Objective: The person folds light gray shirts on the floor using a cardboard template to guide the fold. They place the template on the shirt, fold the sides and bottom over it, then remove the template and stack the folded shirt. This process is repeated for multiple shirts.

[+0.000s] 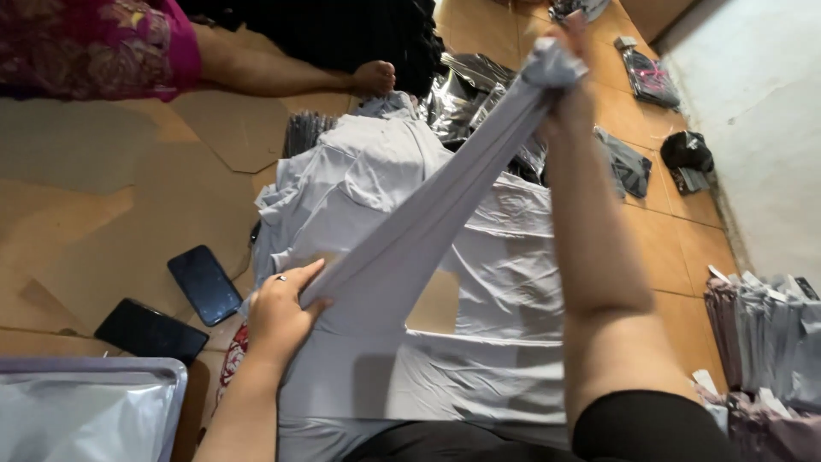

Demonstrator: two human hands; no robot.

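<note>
While my left hand [278,312] pinches one end of the soft grey cloth [428,214] and my right hand [569,73] grips the far end up high, I should pull it tight and flat above the grey pile [505,282] on the floor.

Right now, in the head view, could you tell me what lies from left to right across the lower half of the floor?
Flat black phone → dark blue phone → left hand pinching stretched grey fabric → right forearm → stack of grey plastic packets.
</note>
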